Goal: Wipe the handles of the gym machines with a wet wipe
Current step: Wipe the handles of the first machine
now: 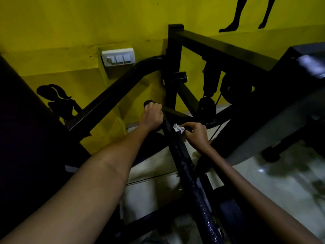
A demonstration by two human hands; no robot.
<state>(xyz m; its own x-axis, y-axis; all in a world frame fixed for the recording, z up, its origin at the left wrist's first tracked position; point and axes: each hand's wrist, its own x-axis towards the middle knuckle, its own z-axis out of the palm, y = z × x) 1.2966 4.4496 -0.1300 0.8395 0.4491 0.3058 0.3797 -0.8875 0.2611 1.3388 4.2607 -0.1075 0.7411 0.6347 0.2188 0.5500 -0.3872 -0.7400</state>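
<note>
Left hand (152,115) fingers curled round black handle (149,103), right hand (196,133) fingers pinching white wet wipe (179,128) against bar (182,162)

Dim, uneven lighting; soft wide-angle picture.
Black machine frame (173,67) loses detail in shadow; glare patches on the glossy floor (260,170); edges bend and blur, especially right.

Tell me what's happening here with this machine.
A person is cleaning a black gym machine against a yellow wall. The left hand grips the handle at the end of the bar, steadying it. The right hand pinches a crumpled white wet wipe and holds it against the dark bar just below that handle. The lower bar looks glossy, possibly wet.
</note>
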